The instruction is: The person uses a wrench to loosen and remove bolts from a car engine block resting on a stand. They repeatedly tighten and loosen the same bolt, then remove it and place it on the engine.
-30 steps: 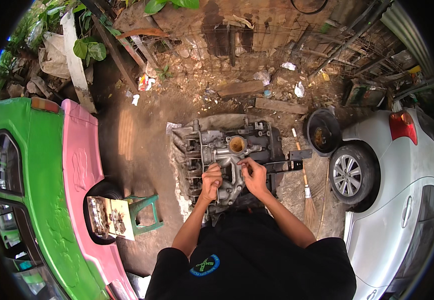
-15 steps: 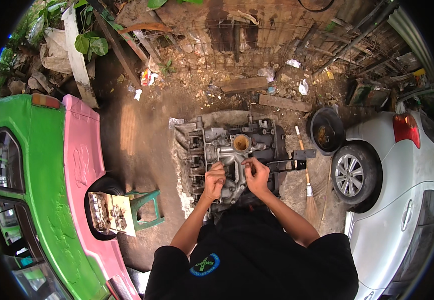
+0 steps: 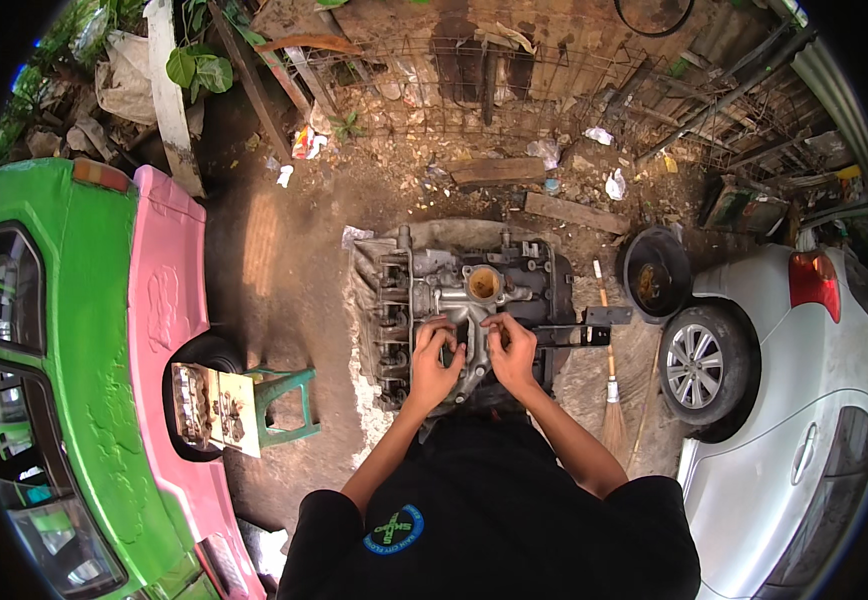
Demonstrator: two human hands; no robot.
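In front of me lies a car engine [image 3: 544, 285] with a grey metal intake manifold [image 3: 451, 297] on top. A round port [image 3: 483, 284] with a yellowish-brown inside faces up at the manifold's upper middle. My left hand [image 3: 436, 362] rests over the manifold's left side, its fingers bent and its thumb apart from them. On the other side of the central pipe, my right hand [image 3: 511, 352] has its fingers curled together against the manifold. Whatever is between those fingertips is too small to make out. Both hands hide parts of the metal beneath them.
A black bracket [image 3: 584, 334] juts out at the engine's right, above a broom [image 3: 613, 415]. Farther right are a black basin [image 3: 656, 272] and a silver car [image 3: 784, 370]. At left, a green stool [image 3: 299, 405] bears metal parts beside a green and pink car [image 3: 169, 290].
My left hand has loosened from a closed fist, its thumb now apart from the fingers. The right hand stays at nearly the same spot. The whole view has shifted slightly.
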